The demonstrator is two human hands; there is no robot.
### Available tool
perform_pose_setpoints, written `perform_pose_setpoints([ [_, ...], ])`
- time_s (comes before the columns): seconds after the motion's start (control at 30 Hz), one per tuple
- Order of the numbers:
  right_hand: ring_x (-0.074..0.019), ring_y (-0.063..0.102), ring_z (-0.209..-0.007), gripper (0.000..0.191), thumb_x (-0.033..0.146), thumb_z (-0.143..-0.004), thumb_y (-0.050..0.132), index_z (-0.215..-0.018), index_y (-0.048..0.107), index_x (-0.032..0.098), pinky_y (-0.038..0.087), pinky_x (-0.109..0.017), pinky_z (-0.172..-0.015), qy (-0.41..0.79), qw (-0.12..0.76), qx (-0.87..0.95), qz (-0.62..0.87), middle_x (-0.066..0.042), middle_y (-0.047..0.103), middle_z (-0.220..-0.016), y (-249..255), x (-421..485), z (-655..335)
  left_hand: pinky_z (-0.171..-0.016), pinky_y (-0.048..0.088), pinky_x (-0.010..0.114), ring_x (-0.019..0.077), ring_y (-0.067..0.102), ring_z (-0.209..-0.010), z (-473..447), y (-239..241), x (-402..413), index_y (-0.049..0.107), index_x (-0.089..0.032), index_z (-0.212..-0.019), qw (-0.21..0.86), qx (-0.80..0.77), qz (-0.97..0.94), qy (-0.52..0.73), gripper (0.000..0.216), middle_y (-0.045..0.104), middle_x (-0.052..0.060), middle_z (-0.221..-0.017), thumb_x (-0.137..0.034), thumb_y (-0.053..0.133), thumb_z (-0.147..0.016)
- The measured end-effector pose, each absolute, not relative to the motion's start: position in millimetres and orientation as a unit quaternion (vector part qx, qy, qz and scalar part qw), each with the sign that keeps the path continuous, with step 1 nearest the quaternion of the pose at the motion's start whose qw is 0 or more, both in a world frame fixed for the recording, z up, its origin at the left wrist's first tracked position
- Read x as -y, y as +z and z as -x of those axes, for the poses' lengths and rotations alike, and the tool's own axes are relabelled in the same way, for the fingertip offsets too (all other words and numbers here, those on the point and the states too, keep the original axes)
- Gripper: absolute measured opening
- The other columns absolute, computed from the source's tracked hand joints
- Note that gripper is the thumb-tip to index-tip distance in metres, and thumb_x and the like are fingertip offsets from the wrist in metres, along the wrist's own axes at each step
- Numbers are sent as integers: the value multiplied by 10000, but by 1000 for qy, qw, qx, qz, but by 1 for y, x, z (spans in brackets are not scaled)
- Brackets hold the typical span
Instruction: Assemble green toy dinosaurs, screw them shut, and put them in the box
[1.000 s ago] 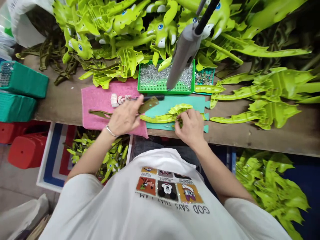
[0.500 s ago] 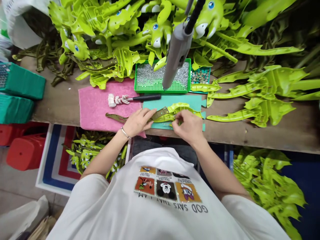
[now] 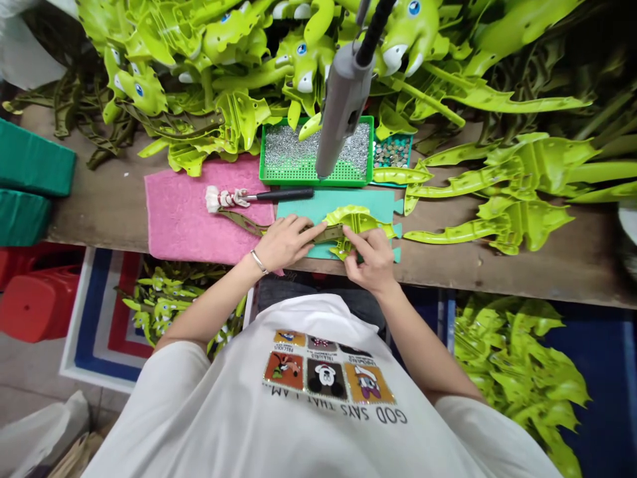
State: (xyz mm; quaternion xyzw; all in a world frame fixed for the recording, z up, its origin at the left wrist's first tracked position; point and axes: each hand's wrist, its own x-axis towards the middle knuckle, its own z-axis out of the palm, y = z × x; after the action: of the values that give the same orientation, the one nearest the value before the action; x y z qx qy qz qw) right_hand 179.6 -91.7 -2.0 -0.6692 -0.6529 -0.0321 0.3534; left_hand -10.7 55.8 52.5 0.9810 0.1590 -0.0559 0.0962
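On the teal foam mat (image 3: pixel 293 209), a lime-green plastic toy half (image 3: pixel 352 216) lies with its hollow, ribbed side up. A long olive-green plastic strip (image 3: pixel 241 221) runs across it and out over the pink towel. My left hand (image 3: pixel 284 244) holds the strip near its middle, fingers laid over it. At the strip's right end, my right hand (image 3: pixel 373 260) presses with the index finger. Its other fingers are bent at the toy half's lower edge, where the grip is partly hidden.
A green tray of small silver screws (image 3: pixel 318 179) stands behind the mat, below a hanging grey power screwdriver (image 3: pixel 338 109). A black-handled tool with a wrapped head (image 3: pixel 286 194) lies on the pink towel (image 3: pixel 174 226). Lime-green toy parts (image 3: pixel 522 169) lie right; more are heaped behind.
The olive strip's right end now lies further over the toy half, and its left end has swung up. My right index finger has stretched out onto the strip. The view has shifted slightly.
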Motion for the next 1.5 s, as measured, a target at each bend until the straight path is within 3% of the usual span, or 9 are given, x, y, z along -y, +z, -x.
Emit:
perform_pose_setpoints([
  [0.2, -253, 612, -1005, 457, 200, -908, 562, -1363, 612, 206, 531, -435, -887, -46, 347, 669, 655, -141, 657, -1118, -5, 93, -180, -889, 401, 407, 278, 540, -1124, 8, 42, -55, 453, -197, -1503, 104, -159, -981, -27, 500, 642, 138, -1276, -399, 380, -1050],
  [0.37, -245, 646, -1069, 429, 199, -949, 509, -1367, 606, 216, 544, -449, -958, -21, 320, 680, 660, -135, 697, -1282, -9, 89, -183, -877, 417, 387, 262, 555, -1061, 5, 35, -64, 450, -158, -1492, 102, -122, -987, -17, 492, 660, 140, -1188, -367, 331, -1064],
  [0.7, -231, 679, -1016, 366, 166, -906, 564, -1249, 678, 224, 570, -421, -922, -35, 338, 696, 633, -103, 762, -1167, -9, 89, -192, -859, 468, 383, 248, 582, -1010, 5, 33, -29, 433, -136, -1505, 99, -208, -973, 10, 488, 665, 140, -1176, -312, 324, -1064],
  [0.8, -237, 679, -1023, 389, 163, -906, 565, -1282, 655, 204, 560, -426, -923, -41, 323, 703, 632, -120, 741, -1215, -7, 87, -192, -998, 443, 437, 272, 561, -1205, 3, 28, -33, 474, -200, -1490, 98, -209, -972, 31, 475, 621, 155, -1323, -354, 367, -1053],
  [0.9, -241, 662, -1044, 416, 145, -898, 579, -1310, 626, 176, 548, -412, -919, -56, 330, 711, 618, -139, 718, -1261, -6, 85, -189, -1131, 336, 521, 313, 397, -1440, 1, 24, -40, 423, -242, -1531, 91, -222, -970, 41, 526, 459, 153, -1551, -442, 363, -1048],
  [1.0, -252, 646, -1050, 426, 156, -892, 588, -1317, 621, 170, 537, -415, -918, -61, 336, 712, 614, -145, 714, -1261, -8, 84, -187, -1144, 310, 537, 336, 338, -1484, -3, 20, -43, 348, -220, -1572, 99, -221, -970, 33, 650, 379, 162, -1612, -562, 379, -1020],
  [1.1, -259, 645, -1039, 451, 203, -888, 600, -1339, 608, 191, 531, -423, -920, -64, 326, 709, 622, -140, 715, -1256, -10, 86, -186, -1128, 332, 497, 320, 435, -1410, -4, 19, -37, 374, -189, -1556, 91, -218, -971, 34, 663, 483, 171, -1532, -541, 465, -1001],
  [1.27, -262, 668, -1064, 630, 268, -883, 614, -1490, 453, 234, 526, -418, -933, -100, 359, 718, 589, -140, 682, -1307, 3, 103, -191, -1043, 405, 382, 217, 633, -1068, 31, 34, -28, 542, -223, -1416, 28, -203, -978, 50, 410, 710, 72, -1165, -343, 469, -1031],
  [1.5, -280, 691, -1035, 635, 305, -846, 681, -1452, 507, 233, 515, -422, -918, -165, 369, 665, 628, -143, 664, -1304, 17, 121, -213, -1153, 272, 540, 264, 479, -1290, 128, 83, -152, 498, -211, -1431, -28, -357, -928, 105, 436, 632, 106, -1274, -291, 324, -1039],
])
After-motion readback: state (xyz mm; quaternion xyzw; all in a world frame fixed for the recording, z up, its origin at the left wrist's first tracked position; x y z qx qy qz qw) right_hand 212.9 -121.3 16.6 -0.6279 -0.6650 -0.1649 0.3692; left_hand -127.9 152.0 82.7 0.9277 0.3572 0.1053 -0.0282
